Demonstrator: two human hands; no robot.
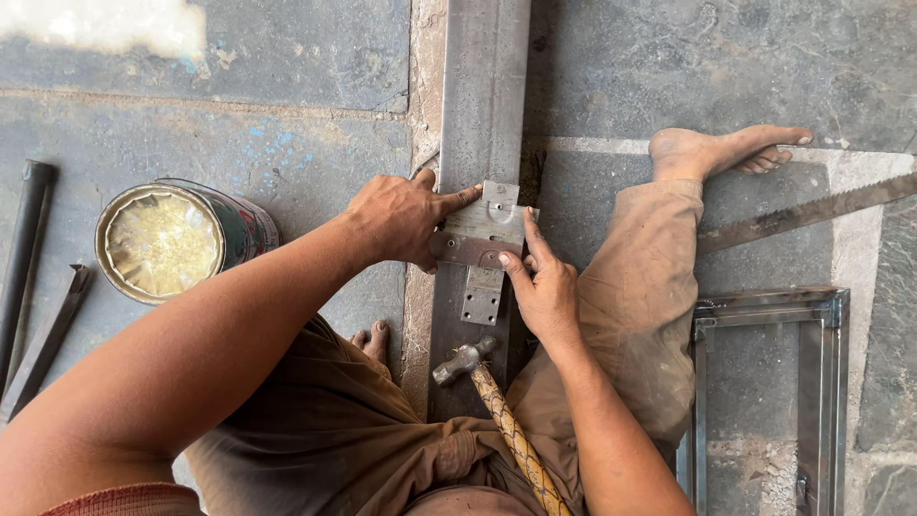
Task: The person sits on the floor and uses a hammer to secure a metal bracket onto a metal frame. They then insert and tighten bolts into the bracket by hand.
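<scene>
Head view: both hands press a metal hinge plate (pixel 480 239) flat on the long steel bar (pixel 480 115). L hand (pixel 401 218) fingers pinch its edge, R hand (pixel 543 287) fingers steady it. Keep it square, no sliding.

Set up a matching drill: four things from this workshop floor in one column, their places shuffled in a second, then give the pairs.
1. hammer
2. tin can
3. saw blade
4. metal frame

A. left of the left hand
B. lower right on the floor
C. on the steel bar, below the latch plate
D. right, below the bare foot

Pairs: 1-C, 2-A, 3-D, 4-B
</scene>
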